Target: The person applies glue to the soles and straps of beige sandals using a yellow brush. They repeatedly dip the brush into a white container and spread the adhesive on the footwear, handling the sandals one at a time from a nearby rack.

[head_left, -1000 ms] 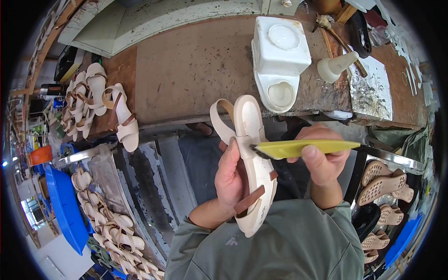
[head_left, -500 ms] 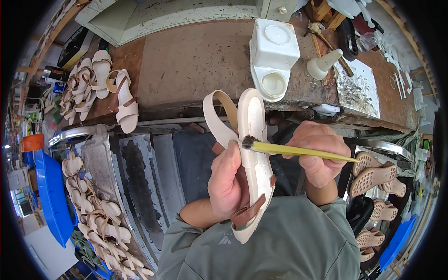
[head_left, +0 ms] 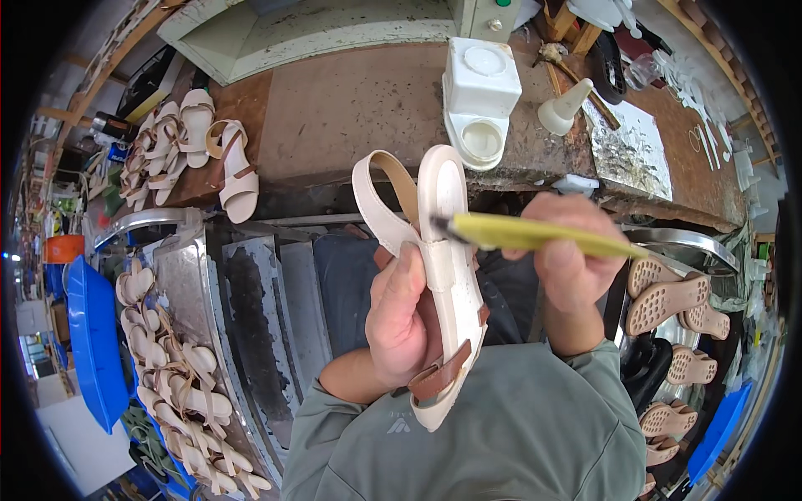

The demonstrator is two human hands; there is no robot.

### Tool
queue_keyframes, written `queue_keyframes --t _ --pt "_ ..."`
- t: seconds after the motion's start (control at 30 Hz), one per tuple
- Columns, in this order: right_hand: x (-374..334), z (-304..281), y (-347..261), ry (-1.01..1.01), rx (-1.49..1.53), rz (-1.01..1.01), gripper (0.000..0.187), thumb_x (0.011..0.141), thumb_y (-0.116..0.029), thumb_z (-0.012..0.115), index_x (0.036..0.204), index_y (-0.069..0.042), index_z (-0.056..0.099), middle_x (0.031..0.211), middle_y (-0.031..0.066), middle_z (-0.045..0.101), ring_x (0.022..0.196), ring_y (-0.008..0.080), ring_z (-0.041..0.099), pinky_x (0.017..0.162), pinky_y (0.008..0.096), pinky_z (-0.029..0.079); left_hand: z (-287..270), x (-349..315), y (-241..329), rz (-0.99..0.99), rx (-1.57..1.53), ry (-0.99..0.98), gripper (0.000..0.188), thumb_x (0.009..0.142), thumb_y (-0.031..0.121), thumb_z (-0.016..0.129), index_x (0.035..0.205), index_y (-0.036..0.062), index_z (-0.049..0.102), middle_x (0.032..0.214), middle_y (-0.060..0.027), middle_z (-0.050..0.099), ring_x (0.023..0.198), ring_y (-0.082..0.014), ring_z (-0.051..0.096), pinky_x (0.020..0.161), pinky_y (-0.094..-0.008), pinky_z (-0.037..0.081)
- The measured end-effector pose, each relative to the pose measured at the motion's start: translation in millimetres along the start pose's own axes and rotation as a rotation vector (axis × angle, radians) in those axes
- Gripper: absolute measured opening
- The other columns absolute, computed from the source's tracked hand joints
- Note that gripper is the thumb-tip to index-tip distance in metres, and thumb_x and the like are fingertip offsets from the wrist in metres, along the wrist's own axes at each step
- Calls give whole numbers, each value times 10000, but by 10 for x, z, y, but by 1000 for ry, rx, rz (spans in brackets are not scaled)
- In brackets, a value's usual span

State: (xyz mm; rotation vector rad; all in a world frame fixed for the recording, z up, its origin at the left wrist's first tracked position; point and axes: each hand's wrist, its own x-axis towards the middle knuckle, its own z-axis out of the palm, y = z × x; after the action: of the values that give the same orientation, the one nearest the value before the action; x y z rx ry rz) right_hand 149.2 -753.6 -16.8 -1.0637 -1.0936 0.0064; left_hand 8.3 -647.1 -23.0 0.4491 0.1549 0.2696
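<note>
1. The bench (head_left: 359,108) runs across the far side, its brown top stained and speckled, with a few finished-looking sandals (head_left: 238,188) at its left end.
2. Facing it sits a person in a grey-green shirt (head_left: 493,426), the work held up in front of the chest.
3. Off to the left, beside a blue tub (head_left: 96,351), I see a long heap of cream footwear (head_left: 205,397).
4. At the right are beige soles (head_left: 668,305), some turned with their dimpled undersides toward me.
5. On the bench's near edge stands a white pot (head_left: 483,88), with a round cup in its low front part.
6. The sandal, cream with brown straps (head_left: 441,374), is above the lap, heel end toward the bench, toe toward the shirt.
7. The left hand (head_left: 397,326) is clamped around its side, thumb by the ankle strap; the right hand (head_left: 572,255), well apart from the left, grips a brush (rather blurred from here).
8. That brush (head_left: 526,232) is yellow-green, its dark bristles (head_left: 441,225) at the sandal's heel part; whether they touch, I cannot tell.
9. A pale cone (head_left: 564,110) stands right of the pot.
</note>
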Motion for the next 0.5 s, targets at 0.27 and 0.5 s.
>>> queue_keyframes --t 0.27,0.5 --pt "-349 110 -79 -35 -43 -146 179 753 -9 633 909 75 608 787 182 657 642 249 634 548 328 492 220 -25 50 75 82 150 479 976 405 312 1162 -11 460 897 -99 555 647 -170 591 560 -299 513" --pt "-524 71 -166 -17 -55 -148 190 746 -16 634 913 70 607 788 181 657 641 237 631 548 332 491 164 -43 -31 106 111 75 475 983 374 320 1239 -11 428 965 -83 531 780 -132 558 636 -276 487"
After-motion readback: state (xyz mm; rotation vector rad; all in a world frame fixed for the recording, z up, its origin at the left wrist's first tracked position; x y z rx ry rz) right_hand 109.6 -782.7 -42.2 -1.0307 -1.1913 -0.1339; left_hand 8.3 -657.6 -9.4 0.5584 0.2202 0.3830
